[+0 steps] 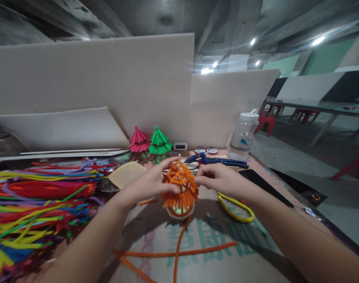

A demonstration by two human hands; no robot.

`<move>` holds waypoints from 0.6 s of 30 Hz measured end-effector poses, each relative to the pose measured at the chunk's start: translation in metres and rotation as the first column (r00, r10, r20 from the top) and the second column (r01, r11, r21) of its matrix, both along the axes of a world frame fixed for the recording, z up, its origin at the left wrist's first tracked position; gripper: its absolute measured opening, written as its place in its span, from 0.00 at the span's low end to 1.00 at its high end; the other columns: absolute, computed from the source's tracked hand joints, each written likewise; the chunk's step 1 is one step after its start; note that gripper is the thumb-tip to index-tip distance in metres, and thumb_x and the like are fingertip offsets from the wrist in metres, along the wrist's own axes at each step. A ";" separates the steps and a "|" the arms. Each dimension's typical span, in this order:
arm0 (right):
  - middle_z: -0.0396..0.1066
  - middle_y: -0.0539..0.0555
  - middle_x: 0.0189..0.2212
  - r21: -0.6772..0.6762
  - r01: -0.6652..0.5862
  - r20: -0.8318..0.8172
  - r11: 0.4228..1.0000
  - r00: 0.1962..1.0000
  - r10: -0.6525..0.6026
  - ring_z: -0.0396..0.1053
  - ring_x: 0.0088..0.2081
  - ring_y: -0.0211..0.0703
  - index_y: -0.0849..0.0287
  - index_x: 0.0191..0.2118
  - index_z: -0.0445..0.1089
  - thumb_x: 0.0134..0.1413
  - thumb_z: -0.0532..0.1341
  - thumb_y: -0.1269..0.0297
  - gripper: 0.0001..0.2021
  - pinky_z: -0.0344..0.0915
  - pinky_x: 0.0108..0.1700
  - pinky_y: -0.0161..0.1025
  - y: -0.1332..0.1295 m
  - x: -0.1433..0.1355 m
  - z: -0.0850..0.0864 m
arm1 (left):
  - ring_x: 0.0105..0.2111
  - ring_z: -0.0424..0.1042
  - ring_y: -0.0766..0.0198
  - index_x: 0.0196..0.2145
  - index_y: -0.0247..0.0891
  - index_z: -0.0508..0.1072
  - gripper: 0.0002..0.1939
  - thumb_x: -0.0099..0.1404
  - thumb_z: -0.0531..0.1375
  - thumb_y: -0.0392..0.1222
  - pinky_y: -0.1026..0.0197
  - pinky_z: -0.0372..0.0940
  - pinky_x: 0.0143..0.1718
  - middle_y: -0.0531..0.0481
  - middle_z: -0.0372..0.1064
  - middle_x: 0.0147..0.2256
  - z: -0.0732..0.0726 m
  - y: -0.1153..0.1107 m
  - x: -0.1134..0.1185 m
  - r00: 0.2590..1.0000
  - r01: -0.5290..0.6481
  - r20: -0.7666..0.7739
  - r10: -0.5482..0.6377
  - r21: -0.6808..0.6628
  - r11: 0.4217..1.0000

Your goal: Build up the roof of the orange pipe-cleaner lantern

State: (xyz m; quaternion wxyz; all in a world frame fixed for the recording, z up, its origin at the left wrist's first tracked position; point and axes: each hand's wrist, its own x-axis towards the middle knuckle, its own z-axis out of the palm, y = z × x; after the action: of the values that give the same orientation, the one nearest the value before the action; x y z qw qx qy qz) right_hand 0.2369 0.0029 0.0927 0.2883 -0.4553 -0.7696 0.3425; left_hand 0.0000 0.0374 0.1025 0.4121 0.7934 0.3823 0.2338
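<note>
An orange pipe-cleaner pavilion [184,198] stands upright in front of me, its frayed roof tier spread round a central stick. My left hand [156,179] wraps its left side, thumb low on the roof and fingers reaching behind the top. At the right edge, my right hand [216,179] is closed in a pinch against the orange strands; the exact bit between the fingertips is hidden. Loose orange pipe cleaners [206,249] cross on the board nearer to me. A bent yellow pipe cleaner [237,214] lies beside my right wrist.
Heaped coloured pipe cleaners [44,204] cover the left side. Behind stand a pink pavilion [139,139], a green pavilion [160,141] and a small digital display [180,146]. Blue-handled pliers [217,160], a black phone-like slab [262,184] and a water bottle [242,135] are at right.
</note>
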 end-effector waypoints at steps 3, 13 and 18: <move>0.70 0.49 0.28 0.066 0.067 -0.018 0.996 0.998 -0.066 0.64 0.29 0.38 0.59 0.30 0.69 0.60 0.58 0.60 0.10 0.57 0.31 0.34 0.000 0.003 0.000 | 0.58 0.66 0.50 0.63 0.43 0.58 0.43 0.53 0.70 0.46 0.51 0.64 0.57 0.43 0.66 0.60 -0.001 0.000 0.000 1.000 0.005 0.000 -0.005 0.009 1.000; 0.74 0.51 0.31 0.252 0.149 0.096 0.956 0.979 -0.177 0.68 0.31 0.40 0.58 0.35 0.73 0.60 0.59 0.62 0.08 0.59 0.33 0.36 0.002 0.010 0.003 | 0.59 0.65 0.46 0.65 0.42 0.54 0.49 0.50 0.71 0.47 0.46 0.58 0.60 0.38 0.64 0.60 -0.013 -0.001 0.008 0.996 -0.089 0.004 0.090 0.207 0.974; 0.74 0.52 0.30 0.284 0.139 0.190 0.949 0.962 -0.198 0.69 0.32 0.42 0.59 0.33 0.74 0.60 0.58 0.60 0.11 0.59 0.34 0.37 -0.001 0.020 0.017 | 0.45 0.77 0.54 0.67 0.47 0.53 0.43 0.57 0.66 0.46 0.60 0.70 0.42 0.44 0.73 0.52 0.010 -0.009 -0.010 0.993 -0.024 -0.112 0.041 0.147 0.989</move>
State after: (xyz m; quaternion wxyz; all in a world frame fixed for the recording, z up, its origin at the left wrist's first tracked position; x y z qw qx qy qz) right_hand 0.2574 0.0021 0.1095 0.2899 -0.5110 -0.7937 0.1578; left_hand -0.0101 0.0289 0.1130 0.3266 0.8271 0.4001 0.2215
